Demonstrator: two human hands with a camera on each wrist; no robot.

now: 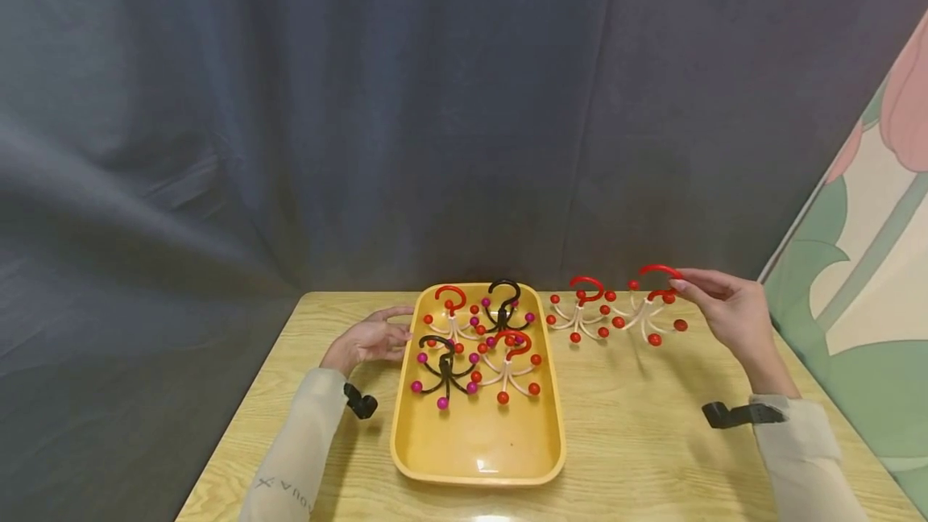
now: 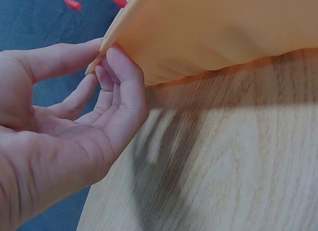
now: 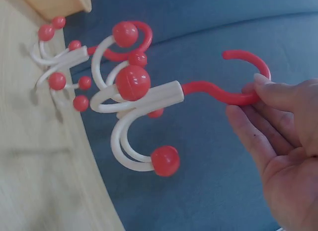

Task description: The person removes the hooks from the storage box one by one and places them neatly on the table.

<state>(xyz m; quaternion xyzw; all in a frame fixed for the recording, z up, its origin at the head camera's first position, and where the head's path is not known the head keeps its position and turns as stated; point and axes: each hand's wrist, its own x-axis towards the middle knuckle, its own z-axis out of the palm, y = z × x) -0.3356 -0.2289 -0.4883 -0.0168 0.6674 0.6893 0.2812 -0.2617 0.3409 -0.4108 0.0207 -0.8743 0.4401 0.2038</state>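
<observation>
Hanger (image 3: pixel 168 93), smooth, ball-tipped, in right hand (image 1: pixel 735 316)

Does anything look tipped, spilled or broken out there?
Nothing stands out. The four hooks in the tray stand upright, a fifth hook stands on the table beside it, and the right hand holds a sixth hook. No spill or break shows.

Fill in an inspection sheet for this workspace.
Surface: light wood-grain table.
Job's things: rectangular yellow plastic tray holding two black hooked stands with magenta balls and two white red-hooked stands with red balls; another white stand right of the tray.
Clutter: nothing seen.
Hands: left hand pinches the tray's rim; right hand holds a further white stand by its hook.
Cables: nothing seen.
Surroundings: dark grey-blue fabric curtain behind; flower-patterned wall at right.
</observation>
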